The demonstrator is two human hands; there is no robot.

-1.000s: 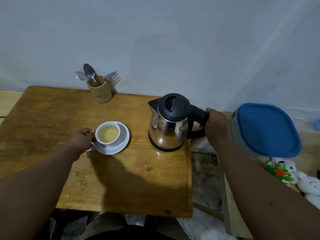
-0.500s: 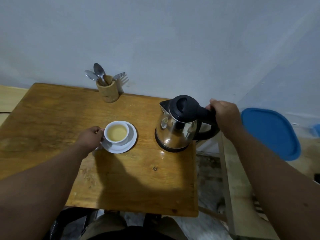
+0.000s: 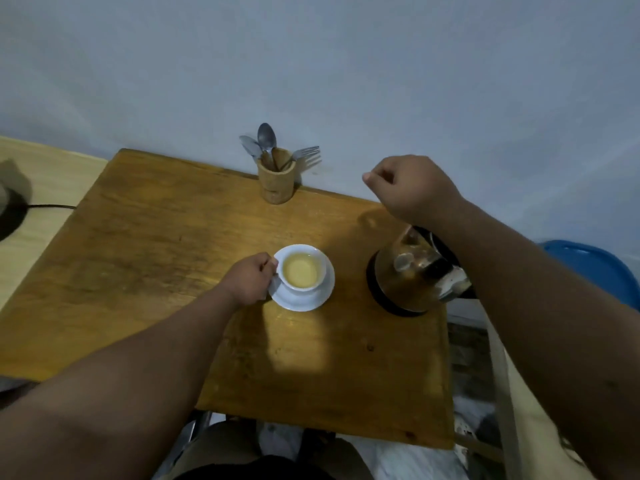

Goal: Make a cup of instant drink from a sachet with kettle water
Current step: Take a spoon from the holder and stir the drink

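The left hand (image 3: pixel 250 279) holds the small white cup (image 3: pixel 302 273) of yellow drink on its saucer (image 3: pixel 304 301). The right hand (image 3: pixel 414 190) is curled up, holding nothing, above the shiny metal kettle (image 3: pixel 412 271) on the brown wooden worktop (image 3: pixel 156 254).

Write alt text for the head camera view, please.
A left hand holds a white cup of pale drink on a saucer; the right hand hangs curled, holding nothing, above a steel kettle on a wooden table.
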